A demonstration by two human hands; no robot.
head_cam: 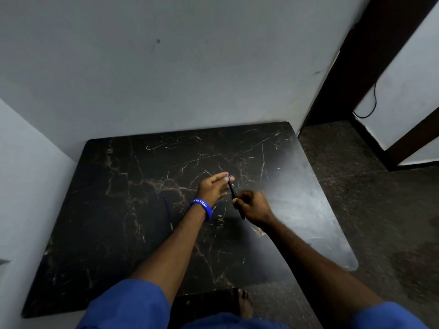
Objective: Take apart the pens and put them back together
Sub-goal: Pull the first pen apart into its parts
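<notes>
Right hand (253, 205) was closed in a fist around the lower part of a dark pen (234, 193), held above the table. Left hand (213, 187) was mostly open, fingers extended, its fingertips (229, 179) pinching the pen's upper end. The pen ran from 5 o'clock up to 11 o'clock between the hands. A blue wristband (202, 208) sat on the left wrist. At 8 o'clock from the hands, a thin refill (168, 212) lay on the dark marble table (118, 210), well apart from them.
</notes>
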